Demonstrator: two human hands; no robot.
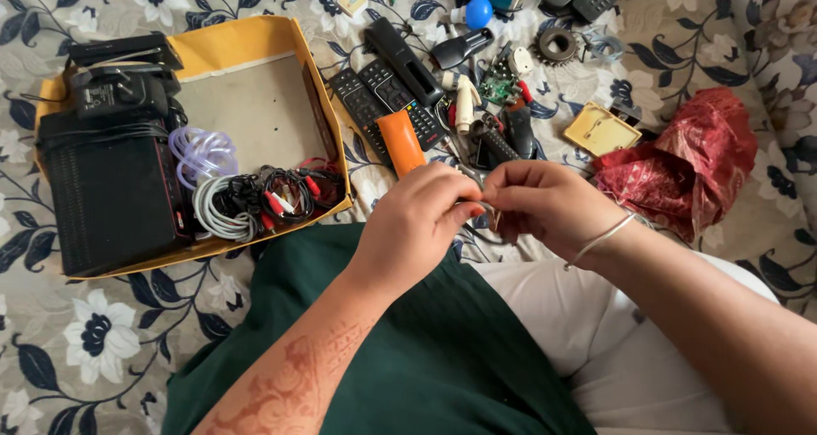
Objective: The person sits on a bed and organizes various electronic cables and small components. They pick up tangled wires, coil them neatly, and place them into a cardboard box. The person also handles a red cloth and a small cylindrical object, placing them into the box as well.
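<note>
A thin wire (pixel 487 209), dark and partly hidden, is pinched between both hands just right of frame centre, above the lap; what kind of wire it is cannot be told from this view. The left hand (pixel 417 222) closes thumb and forefinger on it from the 9 o'clock side; the right hand (pixel 545 203), a thin bangle (pixel 600 241) at its wrist, grips it from 3 o'clock, fingertips of the two hands nearly touching. At 12 o'clock of the hands lies an orange flat case (pixel 400 142), and just beyond it a row of dark remote controls (pixel 383 99) beside small parts, among them a green circuit board (pixel 495 86). Farther toward 12 o'clock sit a blue ball (pixel 479 12) and a grey gear wheel (pixel 557 45). At 2 o'clock lies a square pale-yellow plate (pixel 601 130), and at 3 o'clock a crumpled red cloth (pixel 694 163). At 9 to 10 o'clock stands an open yellow cardboard box (pixel 247 48) with a brown floor, holding a black ribbed unit (pixel 111 197), a black adapter (pixel 119 90), a coil of clear tubing (pixel 202 152), a grey cable coil (pixel 219 209) and black leads with red and white plugs (pixel 289 195). Everything rests on a floral sheet (pixel 94 341) of grey and dark blue.
</note>
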